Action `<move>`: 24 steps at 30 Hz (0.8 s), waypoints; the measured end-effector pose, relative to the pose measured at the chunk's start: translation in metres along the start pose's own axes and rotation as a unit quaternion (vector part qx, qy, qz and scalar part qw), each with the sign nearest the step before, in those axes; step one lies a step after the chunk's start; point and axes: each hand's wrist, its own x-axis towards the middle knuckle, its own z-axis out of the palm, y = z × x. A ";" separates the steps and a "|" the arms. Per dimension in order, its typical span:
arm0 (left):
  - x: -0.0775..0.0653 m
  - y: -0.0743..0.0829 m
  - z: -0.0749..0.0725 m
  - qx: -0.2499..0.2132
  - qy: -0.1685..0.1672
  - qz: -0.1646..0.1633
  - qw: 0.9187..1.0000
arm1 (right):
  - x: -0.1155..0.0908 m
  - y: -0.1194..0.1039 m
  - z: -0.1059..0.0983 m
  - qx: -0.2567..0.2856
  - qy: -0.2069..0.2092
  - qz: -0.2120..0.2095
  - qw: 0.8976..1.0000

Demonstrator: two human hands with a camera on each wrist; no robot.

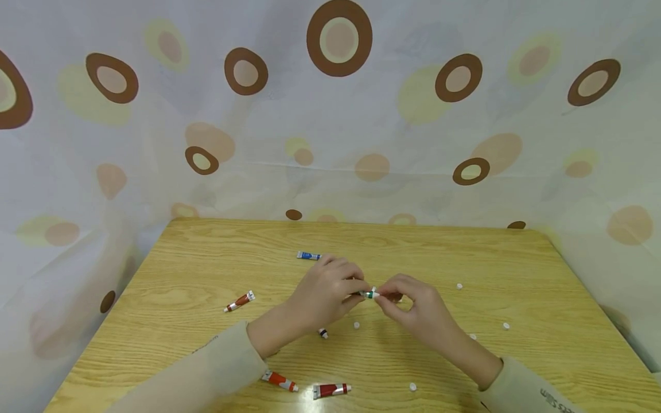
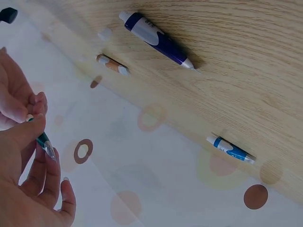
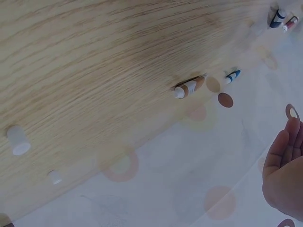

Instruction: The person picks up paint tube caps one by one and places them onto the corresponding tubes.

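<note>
My left hand (image 1: pixel 327 289) holds a small green paint tube (image 1: pixel 370 295) between thumb and fingers above the middle of the table. The thumb and forefinger of my right hand (image 1: pixel 420 307) pinch the white cap at the tube's right end. In the left wrist view the green paint tube (image 2: pixel 43 141) slants between the fingers, its silver end downward. Fingers cover much of the tube and the cap. Below the left hand lies a dark purple tube (image 2: pixel 158 40), mostly hidden in the head view.
A blue tube (image 1: pixel 308 256) lies behind the left hand, and a brown tube (image 1: pixel 240 302) to its left. An orange-red tube (image 1: pixel 280 381) and a dark red tube (image 1: pixel 331 390) lie near the front. Several loose white caps (image 1: pixel 412 387) are scattered on the wooden table (image 1: pixel 527 275).
</note>
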 end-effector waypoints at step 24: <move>-0.005 -0.047 -0.009 -0.038 -0.065 -0.100 0.992 | -0.001 0.005 -0.003 -0.014 -0.005 0.007 1.000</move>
